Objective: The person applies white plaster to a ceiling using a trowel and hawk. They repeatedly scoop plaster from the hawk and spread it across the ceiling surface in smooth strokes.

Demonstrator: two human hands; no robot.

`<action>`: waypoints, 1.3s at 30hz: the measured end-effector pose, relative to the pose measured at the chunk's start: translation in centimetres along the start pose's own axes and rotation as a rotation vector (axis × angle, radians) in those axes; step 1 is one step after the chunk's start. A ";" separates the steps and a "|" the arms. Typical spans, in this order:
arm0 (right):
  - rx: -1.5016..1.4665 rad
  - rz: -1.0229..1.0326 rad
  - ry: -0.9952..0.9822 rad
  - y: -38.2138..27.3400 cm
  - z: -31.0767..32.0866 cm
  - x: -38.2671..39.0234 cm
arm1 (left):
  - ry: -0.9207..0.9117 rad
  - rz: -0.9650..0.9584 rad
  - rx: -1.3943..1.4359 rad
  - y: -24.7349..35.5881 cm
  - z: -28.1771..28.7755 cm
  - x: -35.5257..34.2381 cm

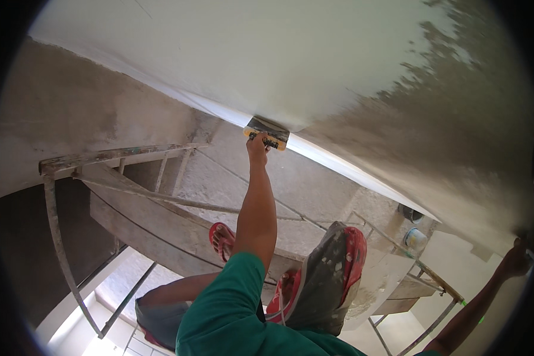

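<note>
My left hand [257,146], at the end of an outstretched arm in a green sleeve, is closed round the handle of a wide putty knife [272,128] with yellow and dark parts. Its blade lies at the lower edge of the pale wall [219,65], which bears a smooth white coat on the left and a brown-grey, rougher-edged area on the right. Far to the right, my right hand [516,261] is curled near that wall. Something dark is by its fingers, too close to the dim picture rim to make out.
Under my red flip-flops [221,240] is a scaffold plank [160,228]. Paint-spotted scaffold rails [118,155] run at the left, with more scaffold tubing [436,279] at the right. Below stand a dark bucket [409,212] and a pale bucket [415,237].
</note>
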State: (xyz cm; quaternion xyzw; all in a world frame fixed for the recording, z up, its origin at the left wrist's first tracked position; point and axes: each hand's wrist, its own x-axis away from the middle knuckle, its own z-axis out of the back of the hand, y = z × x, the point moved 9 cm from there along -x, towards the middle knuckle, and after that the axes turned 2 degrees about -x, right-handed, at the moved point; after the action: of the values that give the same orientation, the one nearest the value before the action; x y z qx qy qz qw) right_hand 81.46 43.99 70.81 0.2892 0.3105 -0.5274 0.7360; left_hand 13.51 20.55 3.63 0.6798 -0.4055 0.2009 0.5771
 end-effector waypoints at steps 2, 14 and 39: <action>-0.651 -0.127 0.005 -0.9 -1.9 0.1 | -0.038 -0.042 0.014 1.6 -0.7 2.4; -0.536 -0.095 0.037 -10.2 0.1 -0.7 | -0.193 -0.482 -0.138 30.1 -17.0 38.8; 0.652 0.249 -0.088 -10.7 -0.5 -0.9 | 0.040 -0.102 -0.062 6.3 8.0 3.3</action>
State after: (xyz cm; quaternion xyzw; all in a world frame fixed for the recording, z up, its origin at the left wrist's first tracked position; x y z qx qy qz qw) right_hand 70.90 41.92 70.14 0.5216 0.0559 -0.5172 0.6763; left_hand 8.98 11.91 7.92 0.6773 -0.3648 0.1724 0.6152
